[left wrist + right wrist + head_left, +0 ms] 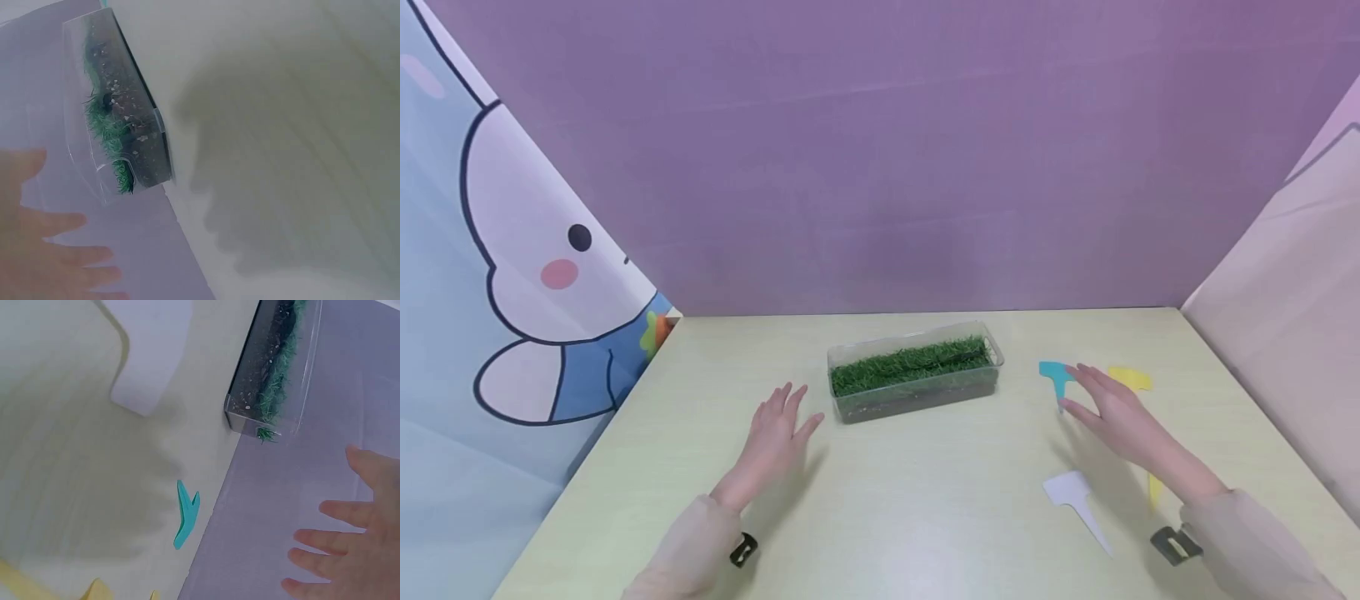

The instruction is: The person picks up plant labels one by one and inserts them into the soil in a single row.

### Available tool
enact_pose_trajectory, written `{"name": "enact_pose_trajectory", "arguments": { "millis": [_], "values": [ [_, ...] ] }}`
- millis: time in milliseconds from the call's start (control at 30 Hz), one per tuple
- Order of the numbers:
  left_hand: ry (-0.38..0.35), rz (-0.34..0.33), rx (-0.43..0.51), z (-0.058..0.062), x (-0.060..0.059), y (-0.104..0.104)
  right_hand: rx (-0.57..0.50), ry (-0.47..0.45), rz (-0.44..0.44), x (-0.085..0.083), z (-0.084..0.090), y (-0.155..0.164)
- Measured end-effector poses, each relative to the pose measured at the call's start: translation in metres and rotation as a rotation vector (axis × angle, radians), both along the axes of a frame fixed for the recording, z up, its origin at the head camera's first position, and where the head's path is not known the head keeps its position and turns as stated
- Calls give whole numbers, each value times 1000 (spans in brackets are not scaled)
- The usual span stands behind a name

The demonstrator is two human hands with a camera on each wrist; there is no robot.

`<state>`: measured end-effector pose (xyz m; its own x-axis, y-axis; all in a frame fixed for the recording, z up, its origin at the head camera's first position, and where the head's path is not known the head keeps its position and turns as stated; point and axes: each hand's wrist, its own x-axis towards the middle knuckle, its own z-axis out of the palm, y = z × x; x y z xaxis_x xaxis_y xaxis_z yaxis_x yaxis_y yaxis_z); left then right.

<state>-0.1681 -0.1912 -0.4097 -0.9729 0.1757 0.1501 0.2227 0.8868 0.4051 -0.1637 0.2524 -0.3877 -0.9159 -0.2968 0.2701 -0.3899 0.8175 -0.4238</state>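
A clear plastic box (916,372) filled with soil and green grass sits at the middle of the pale table (925,500); it also shows as box (119,112) and box (275,369). My left hand (775,437) hovers open, fingers spread, just left of the box and touches nothing. My right hand (1112,412) hovers open above the table, fingertips close to a teal T-shaped plant tag (1055,375), also seen as tag (185,512). A yellow tag (1131,379) lies partly behind that hand. A white tag (1075,500) lies nearer me.
A purple wall (887,167) closes the back. A cartoon-printed panel (512,292) stands at the left, a pale panel (1285,317) at the right. Another yellow piece (1155,490) peeks from under my right forearm.
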Motion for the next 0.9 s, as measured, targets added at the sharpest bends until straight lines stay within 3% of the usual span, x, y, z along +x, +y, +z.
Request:
{"name": "enact_pose_trajectory", "arguments": {
  "millis": [200,400,900],
  "values": [
    [28,24,116,5,-10,4,10,-69,1,-17,5,-6],
    [-4,44,201,8,-19,8,-3,-127,17,-34,6,-13],
    [-25,98,419,8,-36,17,-58,-185,55,-67,9,-35]
  ]
}}
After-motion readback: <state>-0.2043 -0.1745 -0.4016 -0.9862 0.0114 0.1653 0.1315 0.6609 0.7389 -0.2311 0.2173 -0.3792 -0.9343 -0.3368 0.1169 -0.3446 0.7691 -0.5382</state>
